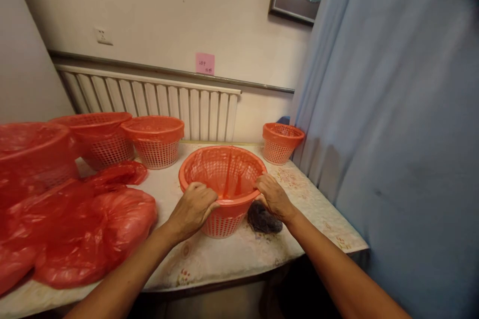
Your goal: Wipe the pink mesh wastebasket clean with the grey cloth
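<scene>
On a floral-covered table (224, 259), near its front edge, an orange lattice basket (220, 224) stands upright, lined with a red plastic bag (224, 174). The left hand (192, 207) closes its fingers over the near-left rim, and the right hand (273, 197) curls its fingers over the right rim. A dark bundle (264, 220) lies just beside the basket's base. 3 more lined baskets (155, 142) stand at the left and 1 small basket (282, 142) at the rear right, by a blue curtain (392, 134). Loose red bags (82, 229) lie heaped at the left.

Table (224, 261): near basket (224, 172), other baskets (155, 142), red bags (93, 229), dark lump (264, 220)
</scene>
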Available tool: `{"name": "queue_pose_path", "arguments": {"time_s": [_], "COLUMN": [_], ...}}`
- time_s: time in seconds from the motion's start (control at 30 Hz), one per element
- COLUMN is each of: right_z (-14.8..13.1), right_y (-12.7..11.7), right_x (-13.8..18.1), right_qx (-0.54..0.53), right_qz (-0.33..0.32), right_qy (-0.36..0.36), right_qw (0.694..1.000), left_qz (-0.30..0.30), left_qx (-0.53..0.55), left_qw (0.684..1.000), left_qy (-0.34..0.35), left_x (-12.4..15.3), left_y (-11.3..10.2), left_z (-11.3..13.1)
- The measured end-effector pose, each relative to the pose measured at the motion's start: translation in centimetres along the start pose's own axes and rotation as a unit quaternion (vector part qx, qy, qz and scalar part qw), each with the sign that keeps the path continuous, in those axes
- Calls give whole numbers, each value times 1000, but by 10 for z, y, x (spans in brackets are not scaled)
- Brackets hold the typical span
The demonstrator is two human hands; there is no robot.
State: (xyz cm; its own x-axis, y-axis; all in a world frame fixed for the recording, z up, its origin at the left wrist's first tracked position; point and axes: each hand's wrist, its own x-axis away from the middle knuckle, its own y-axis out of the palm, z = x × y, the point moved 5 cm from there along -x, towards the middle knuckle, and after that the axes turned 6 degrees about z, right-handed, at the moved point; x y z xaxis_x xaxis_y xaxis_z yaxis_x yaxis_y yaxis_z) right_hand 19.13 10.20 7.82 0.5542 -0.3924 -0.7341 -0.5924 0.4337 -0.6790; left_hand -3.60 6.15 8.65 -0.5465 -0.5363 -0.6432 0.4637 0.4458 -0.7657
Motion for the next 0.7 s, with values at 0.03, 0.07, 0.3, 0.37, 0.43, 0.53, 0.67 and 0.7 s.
{"name": "queue_pose_path", "arguments": {"time_s": [0.03,0.07,0.3,0.37,0.43,0.53,0.67,0.7], "right_z": [-2,-5,-61,-79,-93,-99,-74,-62], "right_y": [1,3,24,28,28,27,21,19], "right_x": [0,0,-11,-20,-29,-32,-18,-14], "right_qx": [6,15,121,147,158,148,100,83], "right_qz": [6,13,35,28,23,3,-24,-21], "right_qy": [3,6,46,60,67,48,16,14], "right_qw": [1000,1000,991,987,985,988,995,996], "left_qz": [-2,-7,4,-2,-6,16,35,38], "left_qx": [7,16,34,41,19,-25,-46,-44], "left_qw": [1000,1000,999,999,999,999,998,998], "left_qy": [-1,-2,-31,-23,-34,-35,-11,-8], "left_x": [1,2,1,0,0,2,2,2], "left_y": [-2,-5,-25,-19,-10,-1,2,3], "left_z": [-4,-9,-9,5,14,18,14,13]}}
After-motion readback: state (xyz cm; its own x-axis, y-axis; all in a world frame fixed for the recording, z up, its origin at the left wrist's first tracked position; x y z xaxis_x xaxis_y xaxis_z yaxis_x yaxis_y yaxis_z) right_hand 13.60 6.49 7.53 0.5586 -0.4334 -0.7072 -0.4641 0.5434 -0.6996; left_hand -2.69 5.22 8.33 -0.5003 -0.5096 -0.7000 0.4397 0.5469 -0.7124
